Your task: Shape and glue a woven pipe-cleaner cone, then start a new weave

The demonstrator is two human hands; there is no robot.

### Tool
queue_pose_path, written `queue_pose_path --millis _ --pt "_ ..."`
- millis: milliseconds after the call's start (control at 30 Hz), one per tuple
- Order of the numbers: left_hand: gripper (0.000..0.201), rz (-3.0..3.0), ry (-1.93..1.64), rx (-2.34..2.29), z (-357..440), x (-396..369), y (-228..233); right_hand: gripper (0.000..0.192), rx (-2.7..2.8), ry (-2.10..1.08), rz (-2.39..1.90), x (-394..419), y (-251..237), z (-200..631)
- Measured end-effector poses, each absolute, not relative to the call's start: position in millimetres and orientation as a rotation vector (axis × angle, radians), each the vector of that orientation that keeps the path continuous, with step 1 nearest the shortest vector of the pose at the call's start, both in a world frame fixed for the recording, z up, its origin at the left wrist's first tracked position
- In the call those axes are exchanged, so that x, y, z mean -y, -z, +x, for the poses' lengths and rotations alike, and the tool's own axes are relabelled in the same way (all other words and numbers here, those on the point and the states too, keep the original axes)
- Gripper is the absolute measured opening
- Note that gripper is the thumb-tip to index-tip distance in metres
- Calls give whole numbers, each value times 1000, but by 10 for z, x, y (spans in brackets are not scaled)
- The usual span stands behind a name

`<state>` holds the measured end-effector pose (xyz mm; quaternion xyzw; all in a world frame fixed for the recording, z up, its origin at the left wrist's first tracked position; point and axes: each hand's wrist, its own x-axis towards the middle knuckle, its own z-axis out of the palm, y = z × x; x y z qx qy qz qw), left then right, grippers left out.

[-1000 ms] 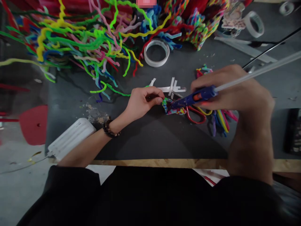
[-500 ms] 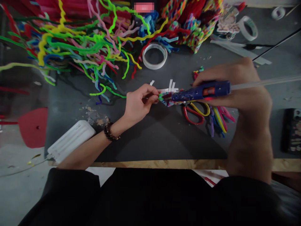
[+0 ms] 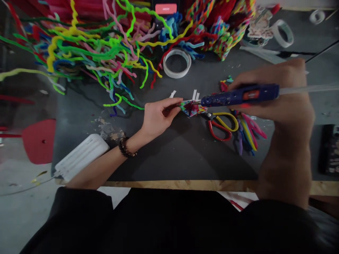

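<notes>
Between thumb and fingers, my left hand (image 3: 160, 118) pinches the left end of a small multicoloured braided piece (image 3: 192, 108), which looks made of fuzzy craft stems. My right hand (image 3: 287, 93) is wrapped around a dark blue glue gun (image 3: 239, 96) with a clear glue stick (image 3: 307, 90) coming out of its back. The gun's nozzle points left, at the upper side of the braided piece; whether it touches cannot be made out. Scissors (image 3: 222, 125) with one red and one yellow handle loop lie just right of the piece. White strips (image 3: 196, 94) lie behind it.
Many coloured pipe cleaners (image 3: 90, 53) are heaped at the back left. A roll of tape (image 3: 177, 63) lies behind my hands. Nearer stand a white power strip (image 3: 82, 157) at left and a black patterned object (image 3: 329, 150) at right. Short pipe cleaners (image 3: 249, 132) lie beside the scissors.
My right hand has moved right and slightly away from me with the glue gun, drawing its nozzle back along the braided piece. More of the piece shows; my left hand still pinches it.
</notes>
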<state>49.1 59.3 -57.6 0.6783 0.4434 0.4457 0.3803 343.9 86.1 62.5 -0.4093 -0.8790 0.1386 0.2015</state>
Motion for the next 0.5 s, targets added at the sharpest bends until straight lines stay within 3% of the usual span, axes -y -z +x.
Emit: queue_pose_path --millis 100,333,500 --pt "27 1721 -1149 -1114 500 -586 585 39 2460 -424 -1149 -855 -620 3428" --pt "6 1980 -1373 -1259 559 -448 505 33 2430 -450 -1183 -820 -643 3405" --pt "7 1957 -1386 -1272 572 -412 456 28 2478 -521 -1194 -878 -555 3473"
